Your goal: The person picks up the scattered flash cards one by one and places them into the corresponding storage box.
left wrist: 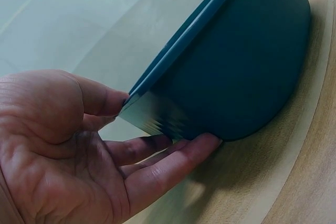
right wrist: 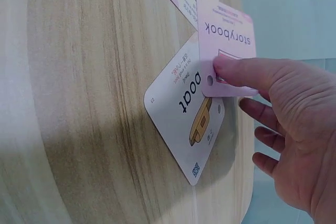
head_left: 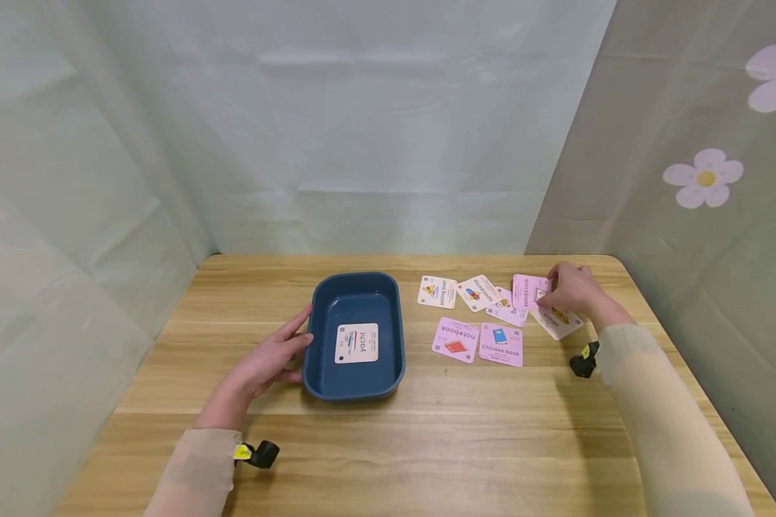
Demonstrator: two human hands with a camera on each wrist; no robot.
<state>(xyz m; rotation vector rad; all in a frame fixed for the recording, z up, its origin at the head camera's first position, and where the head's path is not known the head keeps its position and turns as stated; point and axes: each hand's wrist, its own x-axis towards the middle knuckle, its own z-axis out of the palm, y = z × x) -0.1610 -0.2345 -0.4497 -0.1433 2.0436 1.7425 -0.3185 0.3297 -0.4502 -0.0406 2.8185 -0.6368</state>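
In the head view a deep blue tray [head_left: 356, 383] stands left of centre, with a white yacht card [head_left: 357, 344] lying flat inside. My left hand [head_left: 268, 360] holds the tray's left side; the left wrist view shows the thumb at the rim and fingers [left wrist: 163, 174] under the wall. At the right, my right hand [head_left: 577, 293] pinches a pink storybook card [right wrist: 228, 24], thumb on its face. This card overlaps a white boat card [right wrist: 176, 95] on the table. Close by lies a pink card [head_left: 506, 313] partly covered by its neighbours.
Between tray and right hand lie a sailing boat card [head_left: 437, 292], a spaceship card [head_left: 478, 293], a notebook card [head_left: 455, 339] and a Chinese book card [head_left: 501, 345]. Pale curtains [head_left: 375, 143] hang around the wooden table [head_left: 440, 452] at the back and sides.
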